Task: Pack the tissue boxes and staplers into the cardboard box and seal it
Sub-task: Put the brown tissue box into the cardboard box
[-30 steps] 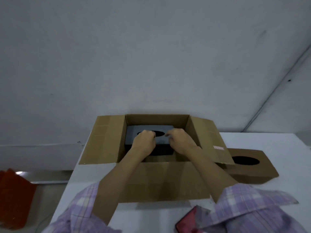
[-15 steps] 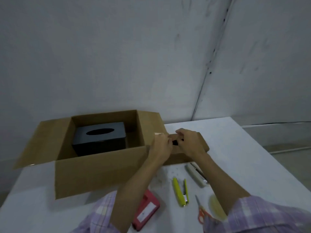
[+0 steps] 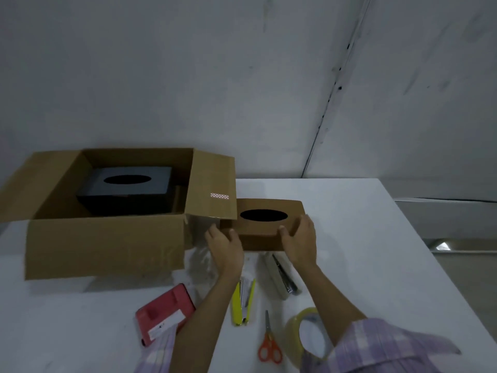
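An open cardboard box (image 3: 102, 243) stands at the left of the white table with a black tissue box (image 3: 126, 192) inside it. Just right of it lies a brown tissue box (image 3: 269, 227) with an oval slot, partly under the box's right flap. My left hand (image 3: 224, 244) grips its near left corner and my right hand (image 3: 301, 239) grips its near right end. In front of the brown box lie a yellow stapler (image 3: 243, 301) and a grey stapler (image 3: 281, 275).
A red case (image 3: 165, 313) lies near the front edge, half under my left sleeve. Orange-handled scissors (image 3: 269, 343) and a roll of clear tape (image 3: 306, 335) sit at the front right. The table's right edge runs diagonally. A grey wall rises behind.
My hands left the black tissue box inside the cardboard box, went right to the brown tissue box and now grip its two near ends. The view swung to the right.
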